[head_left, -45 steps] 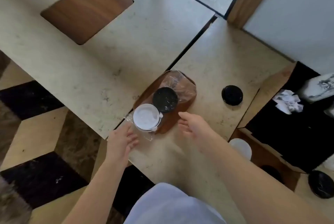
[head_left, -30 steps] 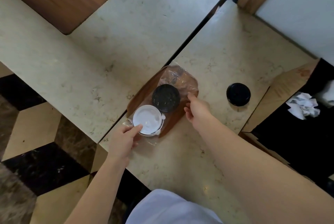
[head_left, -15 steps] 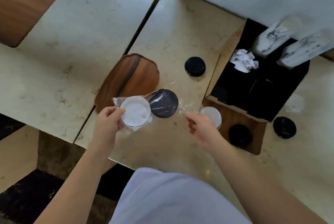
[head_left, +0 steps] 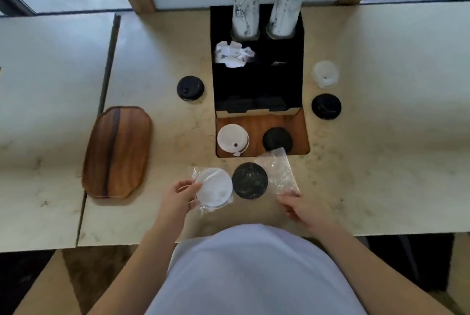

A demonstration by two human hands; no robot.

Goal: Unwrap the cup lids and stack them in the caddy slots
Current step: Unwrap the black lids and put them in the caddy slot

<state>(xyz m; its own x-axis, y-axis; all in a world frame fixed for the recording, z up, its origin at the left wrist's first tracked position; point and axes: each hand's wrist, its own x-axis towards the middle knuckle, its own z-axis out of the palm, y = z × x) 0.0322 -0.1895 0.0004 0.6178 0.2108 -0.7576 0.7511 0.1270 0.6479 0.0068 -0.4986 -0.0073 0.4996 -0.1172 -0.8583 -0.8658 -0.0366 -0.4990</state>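
Note:
A clear plastic wrap (head_left: pixel 281 174) holds a white lid (head_left: pixel 214 187) and a black lid (head_left: pixel 249 180) side by side above the counter's front edge. My left hand (head_left: pixel 179 193) grips the wrap's left end at the white lid. My right hand (head_left: pixel 296 206) pinches the wrap's right end. Behind stands the black caddy (head_left: pixel 256 85) with a wooden front section, where a white lid (head_left: pixel 232 138) and a black lid (head_left: pixel 277 139) sit in the two slots.
Loose lids lie around the caddy: black (head_left: pixel 190 88) on its left, clear (head_left: pixel 325 74) and black (head_left: pixel 326 106) on its right. Two patterned cup stacks (head_left: pixel 245 11) and crumpled paper (head_left: pixel 232 55) fill the caddy's back. A wooden tray (head_left: pixel 117 151) lies left.
Both hands lifted the wrapped lids off the wooden tray and carried them right, in front of the caddy. The view swung to face the caddy.

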